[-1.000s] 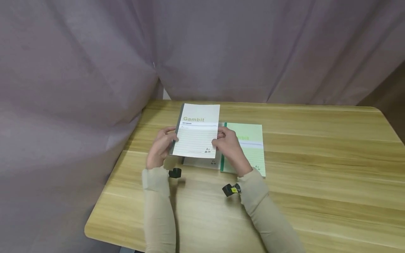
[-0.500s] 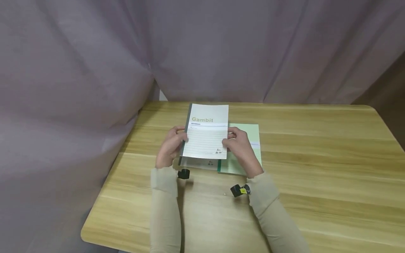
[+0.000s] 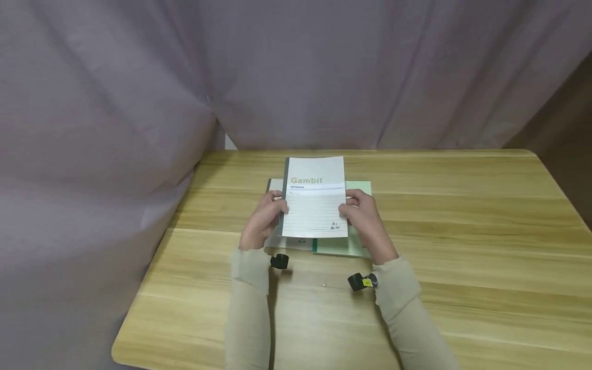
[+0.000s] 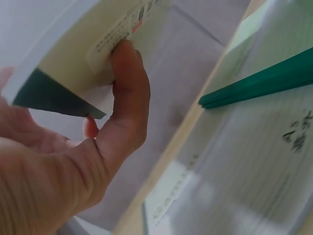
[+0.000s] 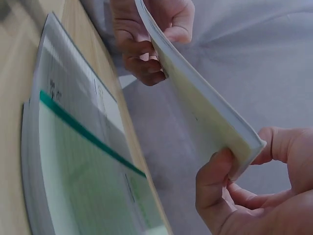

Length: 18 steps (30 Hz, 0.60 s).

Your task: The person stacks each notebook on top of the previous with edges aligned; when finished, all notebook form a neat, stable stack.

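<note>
Both hands hold a white notebook with a dark spine and "Gambit" on its cover, raised above the table. My left hand grips its spine edge, thumb on the cover and fingers behind, as the left wrist view shows. On the opposite edge, my right hand pinches it between thumb and fingers. Beneath lie a green notebook with a dark green spine and another white notebook at its left. The held notebook hides much of both. In the right wrist view the green notebook overlaps the white one.
The wooden table extends to the right and toward the front. Grey curtains hang behind it and along its left side. A tiny pale speck lies on the tabletop between the wrists.
In the head view, both hands and the held notebook have shifted right, now covering more of the green notebook. The table and lower notebooks appear slightly farther left as the head view turned.
</note>
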Each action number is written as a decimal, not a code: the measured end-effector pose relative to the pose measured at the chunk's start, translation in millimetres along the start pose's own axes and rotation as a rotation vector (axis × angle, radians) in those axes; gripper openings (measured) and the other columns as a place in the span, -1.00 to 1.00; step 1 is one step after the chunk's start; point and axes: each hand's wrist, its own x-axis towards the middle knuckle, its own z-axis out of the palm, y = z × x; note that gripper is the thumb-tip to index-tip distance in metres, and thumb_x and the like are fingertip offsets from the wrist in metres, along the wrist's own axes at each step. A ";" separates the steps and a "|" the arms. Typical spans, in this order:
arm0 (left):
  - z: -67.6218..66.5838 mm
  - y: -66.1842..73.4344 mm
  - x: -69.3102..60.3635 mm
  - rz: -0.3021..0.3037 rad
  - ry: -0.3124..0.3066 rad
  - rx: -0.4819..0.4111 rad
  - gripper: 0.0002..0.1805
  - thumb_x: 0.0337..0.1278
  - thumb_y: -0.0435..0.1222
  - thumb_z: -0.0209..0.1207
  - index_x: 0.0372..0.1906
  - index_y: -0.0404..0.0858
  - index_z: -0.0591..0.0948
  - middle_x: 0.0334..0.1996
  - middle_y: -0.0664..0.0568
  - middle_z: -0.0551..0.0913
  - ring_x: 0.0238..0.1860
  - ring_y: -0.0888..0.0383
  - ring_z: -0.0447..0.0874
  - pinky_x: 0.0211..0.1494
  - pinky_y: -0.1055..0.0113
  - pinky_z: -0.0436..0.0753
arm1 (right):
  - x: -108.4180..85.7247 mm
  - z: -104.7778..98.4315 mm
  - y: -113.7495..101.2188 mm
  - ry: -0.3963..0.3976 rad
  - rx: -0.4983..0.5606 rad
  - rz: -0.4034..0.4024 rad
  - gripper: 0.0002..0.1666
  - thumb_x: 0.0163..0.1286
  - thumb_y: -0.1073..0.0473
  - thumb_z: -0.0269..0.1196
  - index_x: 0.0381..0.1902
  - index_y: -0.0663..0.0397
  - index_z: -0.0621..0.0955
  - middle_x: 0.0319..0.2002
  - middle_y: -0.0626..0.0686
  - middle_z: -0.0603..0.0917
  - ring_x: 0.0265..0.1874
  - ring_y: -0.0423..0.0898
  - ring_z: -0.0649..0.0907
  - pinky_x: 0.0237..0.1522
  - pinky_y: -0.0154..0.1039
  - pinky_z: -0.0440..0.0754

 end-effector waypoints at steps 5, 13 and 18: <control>8.3 -7.1 0.1 -0.016 -0.031 0.009 -0.42 -0.21 -0.62 -0.02 0.10 -0.41 0.26 -0.21 -0.13 0.49 -0.35 0.15 0.48 -0.41 0.45 0.50 | -5.3 -9.9 5.1 -0.014 -0.014 -0.003 -0.24 0.16 0.44 0.06 0.39 0.45 0.32 -0.15 0.24 0.56 -0.32 -0.04 0.56 -0.34 -0.29 0.57; 21.1 -13.8 -1.3 -0.048 -0.069 0.073 -0.44 -0.11 -0.55 0.02 0.14 -0.39 0.27 -0.18 -0.13 0.48 -0.38 0.15 0.46 -0.37 0.41 0.53 | -12.2 -26.7 14.2 -0.005 -0.028 0.015 -0.24 0.13 0.45 0.06 0.37 0.49 0.31 -0.24 0.19 0.56 -0.35 -0.05 0.54 -0.35 -0.29 0.56; 29.5 -19.2 -1.1 -0.026 -0.101 0.130 -0.50 0.03 -0.50 0.01 0.15 -0.40 0.26 -0.21 -0.12 0.45 -0.38 0.15 0.48 -0.38 0.39 0.57 | -15.1 -37.2 19.7 0.003 -0.046 0.015 -0.24 0.12 0.46 0.06 0.36 0.49 0.31 -0.29 0.14 0.55 -0.39 -0.09 0.52 -0.40 -0.32 0.53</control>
